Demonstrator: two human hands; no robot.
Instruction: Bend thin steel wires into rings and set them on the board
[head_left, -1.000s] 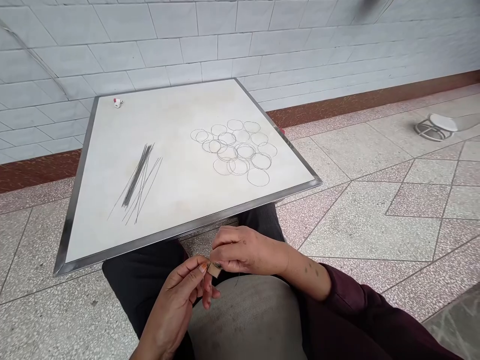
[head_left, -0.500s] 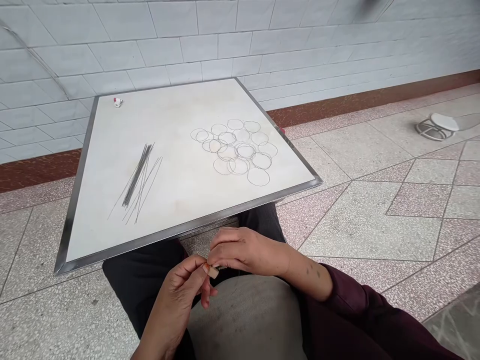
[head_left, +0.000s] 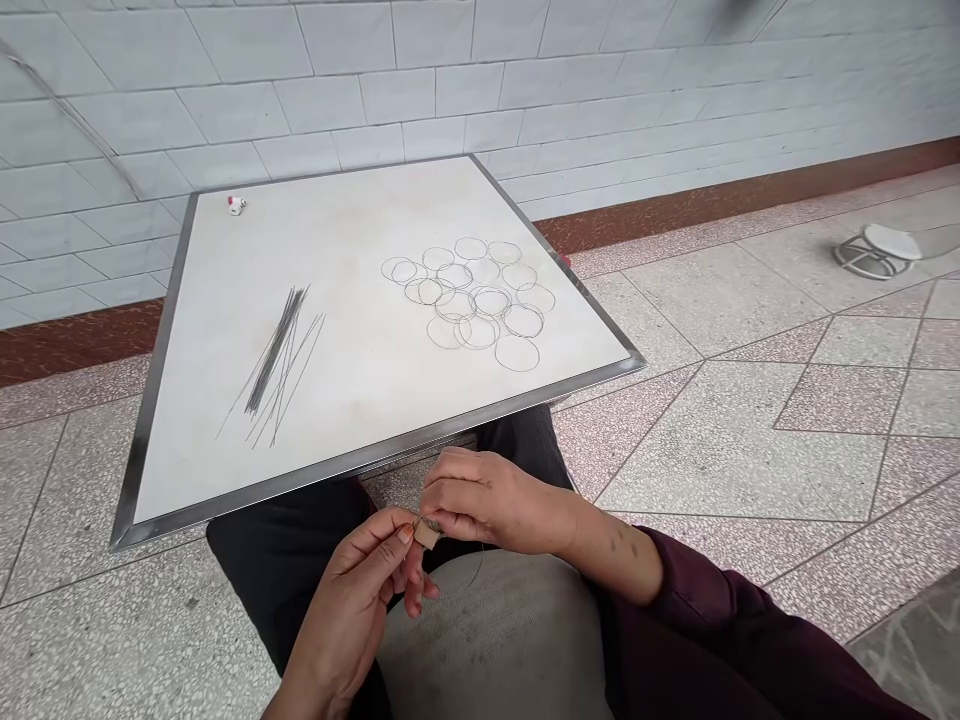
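Observation:
My left hand is closed in a pinch, its thumb and index finger on a thin wire. Close against it, my right hand pinches the same wire from above; its fingertips are partly hidden. A thin loose stretch of wire curves below the right hand, over my lap. A small tan piece shows between the two hands; whether it is wrapped on a finger or held, I cannot tell. On the white table lie a bundle of straight dark wires at left and several overlapping wire rings at right.
The metal-edged white table stands in front of my knees, against a white tiled wall. A small white and red item sits in its far left corner. A white round stool stands on the floor at right.
Both hands stay together with small finger movements. The tan piece has turned slightly, showing a broader face. More of the loose wire now shows under the right hand.

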